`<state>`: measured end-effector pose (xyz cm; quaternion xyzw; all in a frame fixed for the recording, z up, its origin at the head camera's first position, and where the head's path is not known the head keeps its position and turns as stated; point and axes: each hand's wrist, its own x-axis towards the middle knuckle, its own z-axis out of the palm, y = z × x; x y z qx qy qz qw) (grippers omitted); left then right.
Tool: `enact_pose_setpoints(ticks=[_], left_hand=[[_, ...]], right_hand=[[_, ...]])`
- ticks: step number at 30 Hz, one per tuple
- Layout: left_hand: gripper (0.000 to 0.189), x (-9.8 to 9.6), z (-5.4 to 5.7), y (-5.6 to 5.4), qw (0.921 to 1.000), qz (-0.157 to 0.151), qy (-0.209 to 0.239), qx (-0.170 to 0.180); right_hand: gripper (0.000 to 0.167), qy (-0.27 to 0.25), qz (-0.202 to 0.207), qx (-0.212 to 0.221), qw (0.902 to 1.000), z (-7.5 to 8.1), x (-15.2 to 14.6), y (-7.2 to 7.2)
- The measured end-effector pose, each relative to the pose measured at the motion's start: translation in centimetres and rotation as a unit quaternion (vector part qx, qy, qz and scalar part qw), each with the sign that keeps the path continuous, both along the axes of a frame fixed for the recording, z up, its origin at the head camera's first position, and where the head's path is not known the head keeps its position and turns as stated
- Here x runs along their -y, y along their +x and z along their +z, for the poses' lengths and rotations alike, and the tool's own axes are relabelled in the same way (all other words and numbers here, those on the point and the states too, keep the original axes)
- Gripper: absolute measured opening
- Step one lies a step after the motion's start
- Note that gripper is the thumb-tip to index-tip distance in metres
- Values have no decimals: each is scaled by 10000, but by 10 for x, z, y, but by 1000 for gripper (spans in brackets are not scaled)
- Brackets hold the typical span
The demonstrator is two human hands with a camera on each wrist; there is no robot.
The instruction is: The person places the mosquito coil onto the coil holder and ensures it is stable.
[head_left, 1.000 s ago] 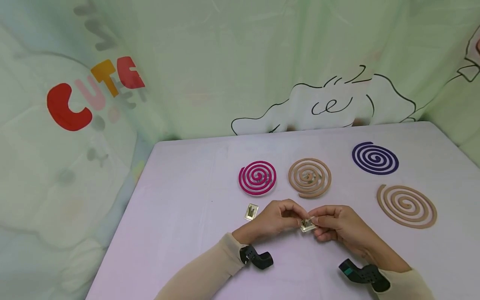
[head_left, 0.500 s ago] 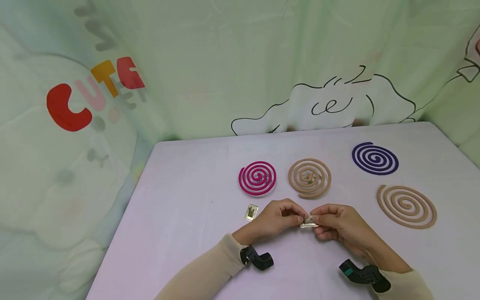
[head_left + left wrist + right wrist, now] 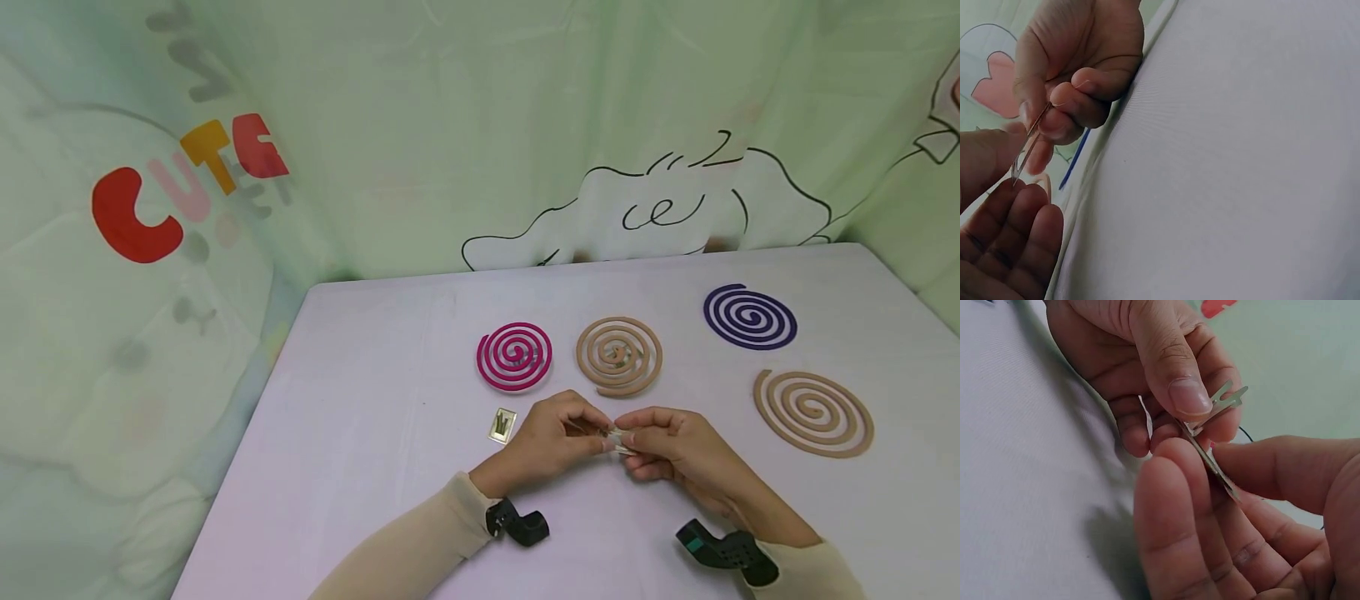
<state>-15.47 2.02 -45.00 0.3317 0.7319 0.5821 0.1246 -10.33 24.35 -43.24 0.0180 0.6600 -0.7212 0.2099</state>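
Between my two hands is a small metal mosquito coil stand (image 3: 618, 441), a thin plate mostly covered by fingers. My left hand (image 3: 557, 435) pinches its left side. My right hand (image 3: 678, 446) pinches the other side between thumb and fingers. In the right wrist view, a forked metal tongue (image 3: 1230, 399) stands out from the plate (image 3: 1210, 464), with the left thumb (image 3: 1188, 397) pressed at its base. The left wrist view shows the stand (image 3: 1022, 153) edge-on, as two thin strips spread at an angle. A second flat metal stand (image 3: 502, 425) lies left of my left hand.
A magenta mosquito coil (image 3: 515, 357) and a tan coil (image 3: 619, 356) lie beyond my hands, each with something metallic showing at its centre. At the right lie a purple coil (image 3: 750, 317) and another tan coil (image 3: 813, 414). A printed curtain (image 3: 450, 142) hangs behind the table (image 3: 360, 400).
The stand has turned from face-up to nearly edge-on between the fingers. My left hand has shifted slightly up and right, while the right hand has barely moved. The coils stay put.
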Motion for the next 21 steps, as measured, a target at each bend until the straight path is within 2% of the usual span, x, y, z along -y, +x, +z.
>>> enact_pose_setpoints(ticks=[7,21], left_hand=[[23,-1,1,2,9998,-140,-26,-149],[18,-1,-1,1,9998,-151,81,80]], right_hand=[[17,-19,188,-107,9998,-1,1,0],[18,-3,89,-49,9999,-2,0,0]])
